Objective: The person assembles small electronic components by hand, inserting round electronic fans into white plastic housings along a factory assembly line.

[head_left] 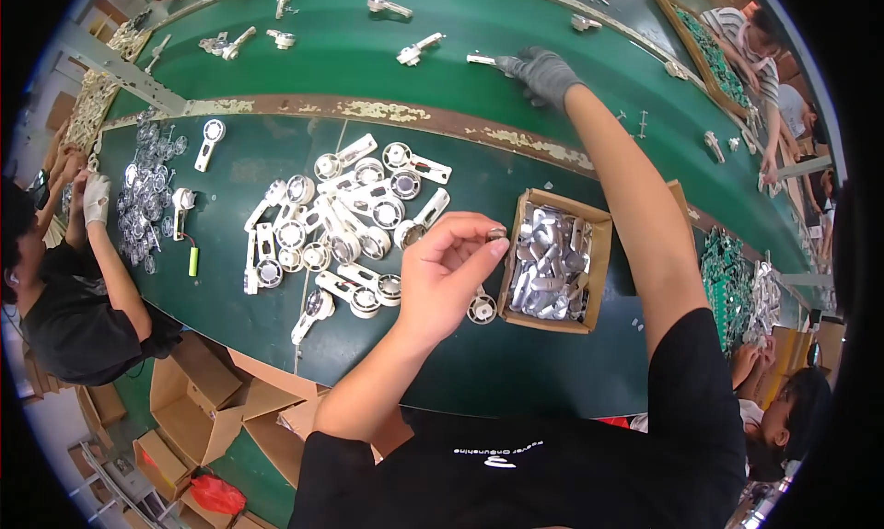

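My bare left hand [451, 269] is raised over the table, its thumb and fingers pinching a small shiny silver piece [496, 234]. Reaching far out over the green conveyor belt, my right hand [545, 76], in a grey glove, has its fingertips closed on the end of a white handheld-fan part [481, 59]. Beside my left hand stands an open cardboard box [599, 253] full of loose silvery oval pieces [551, 264]. To the left of that hand lies a heap of white handheld-fan bodies [345, 244] with round heads. One round fan head [481, 308] is partly hidden behind my left hand.
More fan parts [419, 48] lie spread along the belt. A worn rail [368, 108] separates belt and table. At left are clear plastic pieces [147, 188], a green battery cell [193, 260] and a co-worker's gloved hand [96, 197]. Green circuit boards [726, 276] lie at right.
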